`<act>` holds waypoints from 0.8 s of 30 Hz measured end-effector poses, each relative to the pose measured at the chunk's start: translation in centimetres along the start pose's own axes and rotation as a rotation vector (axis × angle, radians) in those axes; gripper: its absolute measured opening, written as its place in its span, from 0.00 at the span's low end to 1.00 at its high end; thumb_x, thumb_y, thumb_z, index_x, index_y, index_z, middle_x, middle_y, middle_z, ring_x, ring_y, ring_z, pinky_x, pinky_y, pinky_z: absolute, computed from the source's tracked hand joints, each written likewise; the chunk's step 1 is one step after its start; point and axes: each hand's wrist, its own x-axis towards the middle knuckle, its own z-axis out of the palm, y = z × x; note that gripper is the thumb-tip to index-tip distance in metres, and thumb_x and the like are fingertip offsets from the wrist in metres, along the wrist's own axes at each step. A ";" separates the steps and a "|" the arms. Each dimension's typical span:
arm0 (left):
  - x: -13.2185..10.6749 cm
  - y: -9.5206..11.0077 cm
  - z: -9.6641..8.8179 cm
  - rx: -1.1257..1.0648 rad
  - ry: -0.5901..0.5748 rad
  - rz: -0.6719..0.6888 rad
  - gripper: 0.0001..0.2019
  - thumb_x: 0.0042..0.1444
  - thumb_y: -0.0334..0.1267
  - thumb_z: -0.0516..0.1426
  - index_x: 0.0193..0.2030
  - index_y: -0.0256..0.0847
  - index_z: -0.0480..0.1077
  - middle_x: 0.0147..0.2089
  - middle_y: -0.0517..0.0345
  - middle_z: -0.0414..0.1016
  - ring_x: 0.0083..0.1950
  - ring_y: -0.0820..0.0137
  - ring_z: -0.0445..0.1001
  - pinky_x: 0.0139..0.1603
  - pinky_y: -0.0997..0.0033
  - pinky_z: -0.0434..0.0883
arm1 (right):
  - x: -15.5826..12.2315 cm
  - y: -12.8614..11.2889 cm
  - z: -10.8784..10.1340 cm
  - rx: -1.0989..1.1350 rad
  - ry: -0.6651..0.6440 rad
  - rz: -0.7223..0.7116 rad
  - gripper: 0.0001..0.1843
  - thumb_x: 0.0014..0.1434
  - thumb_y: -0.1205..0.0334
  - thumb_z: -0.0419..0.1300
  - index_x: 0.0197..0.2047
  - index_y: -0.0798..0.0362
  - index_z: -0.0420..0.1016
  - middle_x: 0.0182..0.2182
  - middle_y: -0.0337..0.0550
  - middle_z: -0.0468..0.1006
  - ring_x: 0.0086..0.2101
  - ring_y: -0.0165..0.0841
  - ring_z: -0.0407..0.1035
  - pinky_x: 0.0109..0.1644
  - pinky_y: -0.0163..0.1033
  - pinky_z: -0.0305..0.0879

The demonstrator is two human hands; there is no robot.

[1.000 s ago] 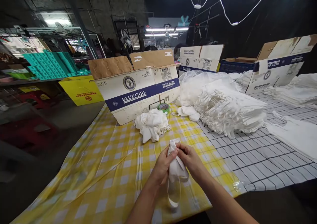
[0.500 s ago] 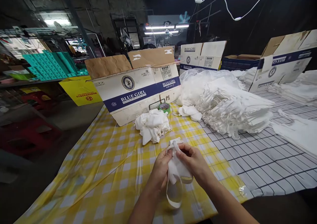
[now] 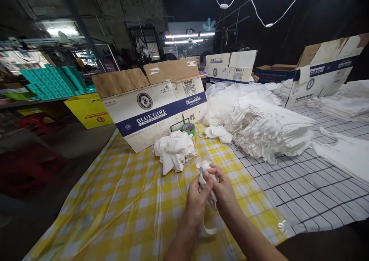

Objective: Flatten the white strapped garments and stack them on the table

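A small white cloth piece with a strap (image 3: 204, 166) is bunched up between my two hands, above the yellow checked tablecloth (image 3: 129, 215). My left hand (image 3: 196, 201) is closed on its left side, thumb on top. From the right, my right hand (image 3: 225, 192) pinches the upper part with thumb and fingers. The strap dangles in a loop below my hands. Much of the cloth is hidden by my fingers. Just beyond lies a loose heap of white cloth pieces (image 3: 175, 150). Another white piece (image 3: 218, 133) rests farther back.
A large stack of white strapped cloth pieces (image 3: 271, 126) sits right on a white grid cloth (image 3: 302, 188). Behind the heap stand a roll of green tape (image 3: 188, 128) and an open carton (image 3: 158, 111). More cartons (image 3: 230, 67) stand behind. A yellow bag (image 3: 89, 111) is at left.
The cloth, spread lower between my hands before, is now gathered more tightly. My hands have drawn closer together, and my left thumb has come over the cloth. The view has shifted slightly.
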 end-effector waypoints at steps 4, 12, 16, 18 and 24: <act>0.6 0.7 -0.4 0.022 0.023 0.032 0.21 0.49 0.40 0.61 0.50 0.36 0.69 0.45 0.47 0.75 0.46 0.62 0.74 0.49 0.66 0.67 | -0.1 -0.6 0.5 0.253 -0.094 0.159 0.16 0.45 0.55 0.66 0.34 0.51 0.67 0.33 0.39 0.72 0.30 0.31 0.68 0.34 0.36 0.65; 2.2 0.2 -1.4 0.160 0.079 0.043 0.22 0.48 0.44 0.60 0.50 0.38 0.70 0.41 0.49 0.76 0.42 0.62 0.74 0.44 0.67 0.69 | 0.2 -1.5 0.1 0.158 -0.329 0.148 0.21 0.47 0.57 0.65 0.45 0.51 0.68 0.37 0.43 0.75 0.37 0.35 0.69 0.40 0.38 0.65; 3.4 0.2 -2.7 0.582 0.106 0.159 0.17 0.48 0.43 0.58 0.44 0.38 0.73 0.45 0.49 0.73 0.48 0.61 0.71 0.50 0.65 0.66 | 1.7 -0.7 -0.9 0.048 -0.295 0.126 0.17 0.46 0.58 0.65 0.39 0.55 0.70 0.31 0.42 0.75 0.32 0.33 0.68 0.37 0.37 0.63; 3.6 0.0 -3.9 0.763 0.129 0.206 0.18 0.47 0.42 0.58 0.46 0.40 0.71 0.49 0.49 0.70 0.52 0.59 0.67 0.53 0.62 0.64 | 3.8 -0.7 -1.4 -0.048 -0.271 0.101 0.17 0.46 0.56 0.64 0.37 0.56 0.70 0.29 0.41 0.74 0.29 0.33 0.67 0.34 0.36 0.63; 2.3 -2.5 -7.6 0.864 0.215 0.170 0.19 0.47 0.44 0.55 0.47 0.41 0.69 0.51 0.47 0.70 0.53 0.56 0.67 0.46 0.61 0.68 | 16.4 -6.6 -1.3 -0.556 -0.131 -0.314 0.16 0.53 0.55 0.53 0.42 0.55 0.66 0.34 0.41 0.73 0.34 0.33 0.67 0.37 0.37 0.63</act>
